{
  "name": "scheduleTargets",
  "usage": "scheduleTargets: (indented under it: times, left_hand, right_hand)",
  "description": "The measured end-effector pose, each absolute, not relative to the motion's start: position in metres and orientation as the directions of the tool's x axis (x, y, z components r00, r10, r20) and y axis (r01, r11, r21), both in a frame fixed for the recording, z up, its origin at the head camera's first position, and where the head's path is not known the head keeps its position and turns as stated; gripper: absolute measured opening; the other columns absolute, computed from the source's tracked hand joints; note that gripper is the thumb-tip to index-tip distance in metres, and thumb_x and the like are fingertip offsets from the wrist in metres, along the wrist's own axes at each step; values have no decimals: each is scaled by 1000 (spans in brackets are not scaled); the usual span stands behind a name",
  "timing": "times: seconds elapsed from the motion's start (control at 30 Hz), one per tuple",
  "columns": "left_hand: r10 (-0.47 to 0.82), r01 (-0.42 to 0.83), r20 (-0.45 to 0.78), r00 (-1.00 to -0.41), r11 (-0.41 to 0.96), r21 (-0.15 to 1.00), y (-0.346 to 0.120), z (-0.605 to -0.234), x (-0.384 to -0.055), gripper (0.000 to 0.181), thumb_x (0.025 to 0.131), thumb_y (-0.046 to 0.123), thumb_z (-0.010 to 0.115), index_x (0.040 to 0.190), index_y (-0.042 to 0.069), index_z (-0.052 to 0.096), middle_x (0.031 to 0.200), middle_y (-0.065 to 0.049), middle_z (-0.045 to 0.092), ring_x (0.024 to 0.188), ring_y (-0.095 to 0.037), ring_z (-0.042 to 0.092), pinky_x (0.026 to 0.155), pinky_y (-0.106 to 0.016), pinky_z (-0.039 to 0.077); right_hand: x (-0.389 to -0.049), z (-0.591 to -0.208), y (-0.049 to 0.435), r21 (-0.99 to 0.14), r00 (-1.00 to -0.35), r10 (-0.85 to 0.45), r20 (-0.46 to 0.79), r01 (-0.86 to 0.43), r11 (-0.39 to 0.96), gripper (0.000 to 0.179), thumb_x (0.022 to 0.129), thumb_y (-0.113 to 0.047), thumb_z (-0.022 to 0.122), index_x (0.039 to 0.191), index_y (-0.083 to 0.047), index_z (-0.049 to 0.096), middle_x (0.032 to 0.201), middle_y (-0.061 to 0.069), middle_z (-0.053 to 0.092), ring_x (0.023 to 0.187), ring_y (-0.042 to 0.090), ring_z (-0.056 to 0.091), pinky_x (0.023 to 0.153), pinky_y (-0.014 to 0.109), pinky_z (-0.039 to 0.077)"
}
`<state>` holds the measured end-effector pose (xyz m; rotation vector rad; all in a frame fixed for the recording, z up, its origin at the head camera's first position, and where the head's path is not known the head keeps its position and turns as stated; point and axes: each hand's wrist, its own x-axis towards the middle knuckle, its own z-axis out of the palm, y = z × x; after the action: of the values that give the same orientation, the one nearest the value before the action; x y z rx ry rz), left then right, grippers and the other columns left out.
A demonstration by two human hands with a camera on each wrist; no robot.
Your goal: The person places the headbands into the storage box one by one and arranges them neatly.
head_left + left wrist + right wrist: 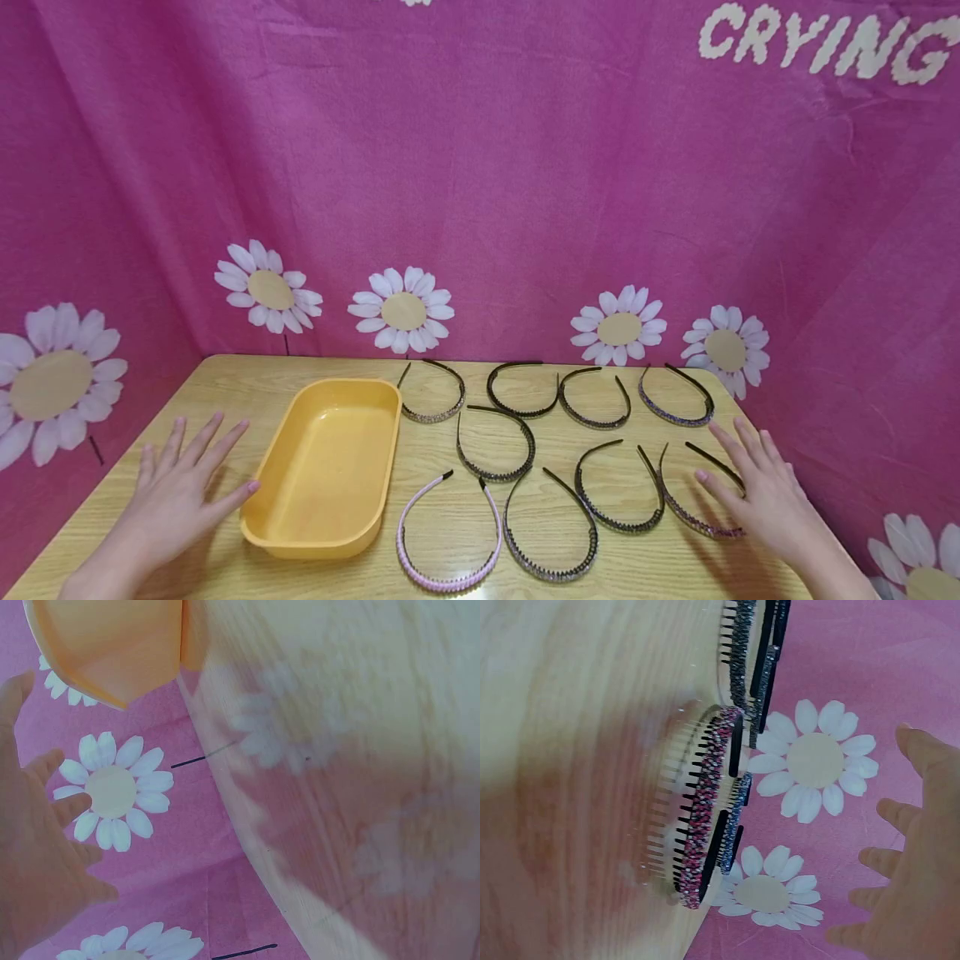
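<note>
My left hand (176, 496) is spread, fingers straight, beside the left wall of a yellow plastic tray (262, 525); its thumb overlaps the rim in the head view, and contact cannot be told. In the left wrist view the fingers hold nothing. My right hand (768, 492) is also spread, over the table's right side, nearest a headband with pink and dark beads (705, 810). A headband with blue beads (678, 417) lies behind it. A pink headband (447, 586) rests at the front, and several dark toothed headbands (551, 575) lie around it.
The light wooden table (187, 400) carries the tray at left and headbands from its middle to its right. A magenta cloth (480, 167) with white daisies hangs close behind the table and along both sides.
</note>
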<state>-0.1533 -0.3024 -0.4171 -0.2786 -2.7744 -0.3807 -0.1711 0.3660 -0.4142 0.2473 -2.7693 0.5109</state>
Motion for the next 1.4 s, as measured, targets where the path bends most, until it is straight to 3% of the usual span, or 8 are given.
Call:
scheduleTargets:
  times: [0.4,0.77,1.13,1.4]
  left_hand:
    - [141,223,332,-933,949,223,-302,-413,-155,81,88,50,58,153,27,14,158,-15,7,139,-34,-23,98,-60,-28]
    - [143,237,352,-925,942,239,-296,-399,-161,84,87,49,61,153,28,13,157,-16,11,140,-38,-17,100,-67,-20]
    - [155,278,383,-910,916,290,-284,-384,-174,86,84,47,66,152,25,17,153,-20,22,141,-45,-2,101,-73,-3]
    - [175,365,454,-874,852,375,-278,-387,-187,85,79,32,75,149,19,28,146,-28,32,135,-54,14,101,-74,10]
  right_hand:
    - [-172,-408,362,-323,-931,-129,341,-244,914,73,91,-38,59,151,-18,24,154,24,13,141,45,-4,101,74,0]
    - [-175,-392,350,-308,-899,-162,406,-302,902,73,89,-35,63,150,-20,26,156,20,14,143,40,0,102,74,-1]
    - [-176,-368,320,-310,-857,-223,464,-393,866,73,87,-31,66,149,-20,29,151,24,24,141,43,9,109,65,8]
    - [-178,-359,288,-346,-829,-264,492,-465,815,73,83,-25,72,147,-23,35,153,14,27,139,38,21,96,70,27]
